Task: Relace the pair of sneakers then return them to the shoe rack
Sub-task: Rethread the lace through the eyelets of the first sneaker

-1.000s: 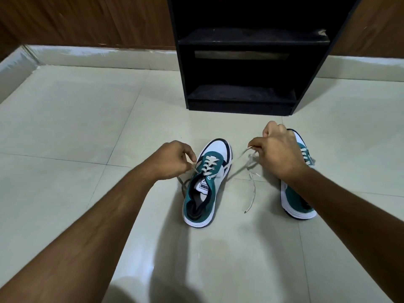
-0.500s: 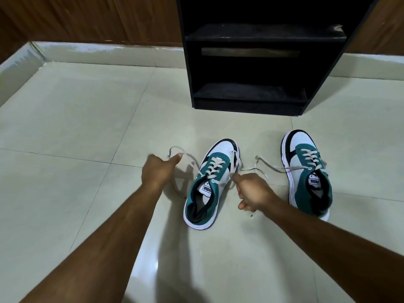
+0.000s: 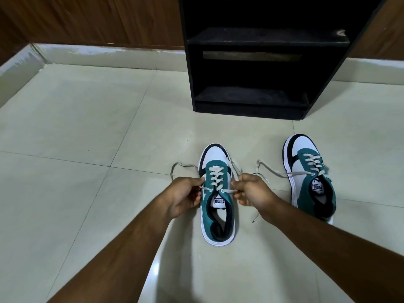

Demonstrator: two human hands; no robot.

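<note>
Two teal, white and black sneakers stand on the tiled floor, toes pointing away from me. The nearer sneaker [image 3: 217, 193] sits between my hands. My left hand [image 3: 185, 196] pinches the left end of its white lace [image 3: 215, 176] beside the top eyelet, with a loop trailing to the left. On the other side my right hand [image 3: 251, 192] pinches the right lace end. The second sneaker [image 3: 310, 178] stands to the right, its laces loose and trailing left across the floor. The black shoe rack [image 3: 249, 101] stands ahead, its shelves bare.
Pale floor tiles [image 3: 87, 127] spread to the left and toward me. A white skirting [image 3: 98, 55] and wood-panelled wall run behind the rack, with a corner at the far left.
Both hands have come in to the sides of the nearer sneaker and now hold its lace ends close to the top eyelets. The sneaker has straightened, and the view shifted slightly.
</note>
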